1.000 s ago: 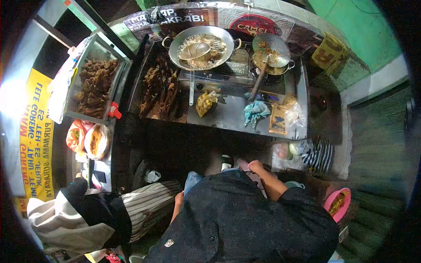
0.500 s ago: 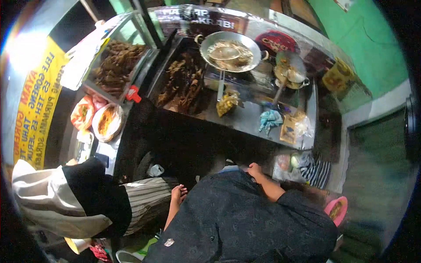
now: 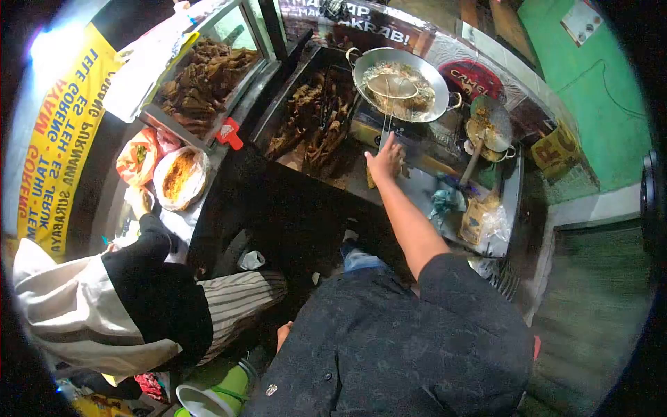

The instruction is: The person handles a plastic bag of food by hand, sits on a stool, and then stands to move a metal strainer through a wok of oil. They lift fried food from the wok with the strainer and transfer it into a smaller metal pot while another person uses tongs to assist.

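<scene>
My right hand (image 3: pixel 385 163) is stretched out over the counter, fingers apart, at the lower end of the handle of a wire skimmer (image 3: pixel 393 86). No grip on the handle shows. The skimmer's round mesh head rests in a wide metal wok (image 3: pixel 441 87) of bubbling oil with pieces frying in it. Low beside my body hangs my left hand (image 3: pixel 283 334), mostly hidden by my dark shirt; its fingers cannot be made out.
A metal tray of fried pieces (image 3: pixel 313 125) lies left of the wok. On the right are a smaller pan (image 3: pixel 504 118), a teal cloth (image 3: pixel 448 201) and plastic bags (image 3: pixel 495 222). A co-worker (image 3: pixel 163 292) stands at left, one hand beside a bowl of orange food (image 3: pixel 179 179).
My right hand has moved from beside my body forward to the skimmer's handle. My left hand has drawn back toward my side. The co-worker's arm has reached forward to the bowl.
</scene>
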Demonstrator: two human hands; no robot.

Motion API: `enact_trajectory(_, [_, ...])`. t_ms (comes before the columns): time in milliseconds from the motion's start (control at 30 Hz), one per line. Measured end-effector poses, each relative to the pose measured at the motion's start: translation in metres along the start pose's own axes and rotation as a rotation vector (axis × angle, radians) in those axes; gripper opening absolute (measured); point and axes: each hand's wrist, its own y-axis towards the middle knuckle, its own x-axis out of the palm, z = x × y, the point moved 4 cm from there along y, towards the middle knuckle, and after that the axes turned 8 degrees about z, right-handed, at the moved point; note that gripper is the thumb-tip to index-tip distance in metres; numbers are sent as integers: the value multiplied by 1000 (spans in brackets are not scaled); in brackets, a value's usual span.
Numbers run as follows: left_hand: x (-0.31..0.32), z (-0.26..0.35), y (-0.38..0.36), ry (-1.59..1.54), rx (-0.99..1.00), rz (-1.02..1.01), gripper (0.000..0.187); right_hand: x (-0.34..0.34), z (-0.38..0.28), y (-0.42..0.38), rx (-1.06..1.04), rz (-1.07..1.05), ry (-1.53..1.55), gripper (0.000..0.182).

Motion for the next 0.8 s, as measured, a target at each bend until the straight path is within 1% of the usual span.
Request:
enact_trajectory(100, [12, 42, -2, -215, -111, 42, 23, 29, 2, 34, 125, -259, -126, 85])
enact_trajectory(133, [17, 61, -3, -278, -142, 56, 23, 35, 2, 40, 83, -232, -89, 78])
enact_trajectory(233, [35, 123, -3, -441, -259, 106, 22, 35, 17, 60, 11, -105, -187, 66])
enact_trajectory(267, [40, 140, -4, -474, -286, 129, 22, 37, 35, 71, -41, -80, -189, 56])
enact_trajectory(300, [43, 157, -4, -493, -272, 144, 22, 5, 33, 78, -104, -56, -156, 49])
enact_trajectory(333, [44, 176, -6, -498, -255, 157, 22, -4, 46, 93, -41, -69, -7, 45])
enact_trajectory(367, [40, 192, -7, -474, -109, 143, 21, -14, 60, 109, 19, -78, 142, 41])
enact_trajectory(433, [29, 216, 6, -429, 189, 113, 19, -83, 48, 122, -229, -1, -92, 34])
enact_trajectory(467, [27, 231, 14, -463, -24, 163, 20, -110, 46, 128, -258, -57, -126, 34])
enact_trajectory(500, [26, 217, 47, -578, -114, 46, 20, -133, 45, 134, -288, -112, -159, 34])
enact_trajectory(567, [22, 237, 53, -611, -97, -98, 20, -169, 48, 138, -338, -124, -160, 33])
enact_trajectory(600, [22, 239, 73, -521, -47, -150, 20, -185, 47, 138, -349, -130, -172, 30])
enact_trajectory(633, [26, 237, 104, -427, 6, -204, 20, -201, 40, 136, -283, -193, -155, 28])
enact_trajectory(667, [24, 240, 123, -328, 58, -255, 20, -212, 36, 131, -269, -181, -155, 25])
enact_trajectory(700, [18, 256, 117, -199, 48, -183, 20, -219, 33, 125, -252, -169, -156, 23])
enact_trajectory(767, [16, 316, 69, 60, 39, -48, 21, -213, 32, 120, -196, -292, -220, 22])
enact_trajectory(800, [12, 320, 75, 14, 90, -101, 27, -207, 34, 119, -166, -352, -255, 21])
